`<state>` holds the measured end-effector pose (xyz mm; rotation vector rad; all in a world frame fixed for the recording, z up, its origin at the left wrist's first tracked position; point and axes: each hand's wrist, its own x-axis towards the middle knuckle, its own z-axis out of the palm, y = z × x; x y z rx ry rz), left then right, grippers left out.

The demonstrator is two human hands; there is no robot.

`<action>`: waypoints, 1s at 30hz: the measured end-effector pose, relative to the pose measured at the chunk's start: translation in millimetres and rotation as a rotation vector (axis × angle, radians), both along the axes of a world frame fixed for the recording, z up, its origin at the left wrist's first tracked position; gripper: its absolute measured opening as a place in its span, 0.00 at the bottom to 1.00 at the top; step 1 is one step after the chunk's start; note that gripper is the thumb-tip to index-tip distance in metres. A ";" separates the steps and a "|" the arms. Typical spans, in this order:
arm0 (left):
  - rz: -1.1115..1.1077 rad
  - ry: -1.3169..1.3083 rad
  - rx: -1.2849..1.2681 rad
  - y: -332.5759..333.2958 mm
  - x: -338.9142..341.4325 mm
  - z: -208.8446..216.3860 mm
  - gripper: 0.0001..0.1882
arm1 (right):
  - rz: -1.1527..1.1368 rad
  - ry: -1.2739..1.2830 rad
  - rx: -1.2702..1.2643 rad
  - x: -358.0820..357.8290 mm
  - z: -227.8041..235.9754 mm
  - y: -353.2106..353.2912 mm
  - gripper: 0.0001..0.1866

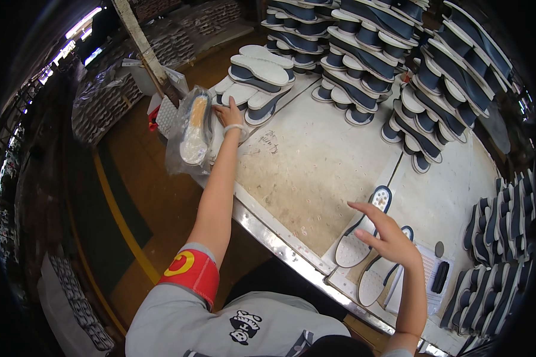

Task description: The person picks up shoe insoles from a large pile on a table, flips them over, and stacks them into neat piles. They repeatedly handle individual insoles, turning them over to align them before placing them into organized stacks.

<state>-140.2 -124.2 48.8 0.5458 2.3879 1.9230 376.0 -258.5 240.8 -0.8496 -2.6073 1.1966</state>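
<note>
My left hand (228,116) reaches to the far left corner of the table, its fingers bent round a white shoe sole (217,146) that it partly hides. Just left of it lies a sole in a clear plastic bag (195,134). Behind the hand is a low pile of white and navy soles (261,70). My right hand (388,235) hovers open, fingers apart and holding nothing, over the near part of the table. Beneath it rest two soles: one with a dotted heel (354,247) and another (372,282) nearer me, partly covered by the hand.
Tall stacks of navy and white soles (363,44) rise along the table's back. More soles (488,297) stand at the right, beside a paper sheet with a black object (439,277). The metal table edge (280,241) runs before me. A post (146,50) stands behind the left corner.
</note>
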 end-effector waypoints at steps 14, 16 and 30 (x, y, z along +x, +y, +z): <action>0.180 0.138 -0.212 9.4 -8.1 -8.5 0.60 | -0.058 0.275 -0.052 -121.3 -95.3 100.4 0.26; 0.185 0.186 -0.203 7.7 -6.6 -9.6 0.61 | -0.112 0.324 0.003 -171.7 -120.2 125.9 0.30; 0.160 0.162 -0.276 4.3 2.1 -2.3 0.58 | -0.399 0.254 0.504 -349.7 -196.4 159.6 0.59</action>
